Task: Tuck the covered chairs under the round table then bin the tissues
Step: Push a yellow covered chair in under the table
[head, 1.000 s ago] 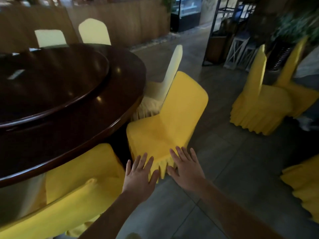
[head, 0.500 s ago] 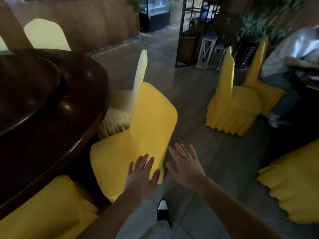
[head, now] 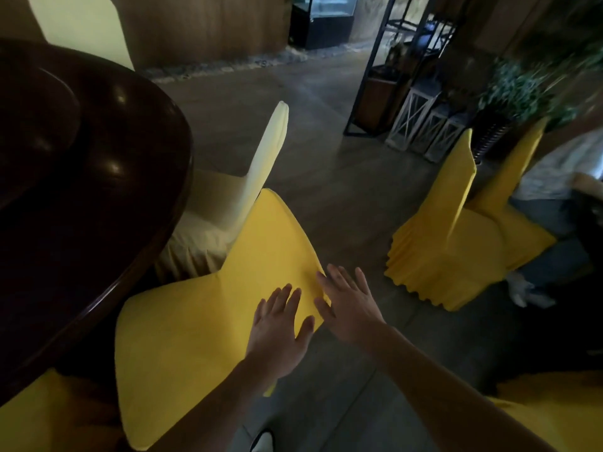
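Observation:
A yellow-covered chair (head: pixel 208 321) stands at the edge of the dark round table (head: pixel 81 197), its seat partly under the rim. My left hand (head: pixel 280 331) lies flat with spread fingers over the chair's seat edge. My right hand (head: pixel 349 305) is open beside it, fingertips at the chair's outer edge by the backrest. A pale cream-covered chair (head: pixel 241 197) sits beyond it against the table. Another yellow chair (head: pixel 49 415) shows at the bottom left under the table. No tissues are in sight.
Two yellow-covered chairs (head: pixel 456 233) stand apart on the grey tiled floor to the right, with a seated person (head: pixel 561 177) behind them. A further yellow cover (head: pixel 554 415) fills the bottom right. A black metal shelf (head: pixel 391 66), white lanterns (head: pixel 421 122) and a plant (head: pixel 522 86) stand behind.
The view has swung right and closer to the yellow chair. Both hands have advanced onto the chair, which now sits lower left in view, nearer the table edge.

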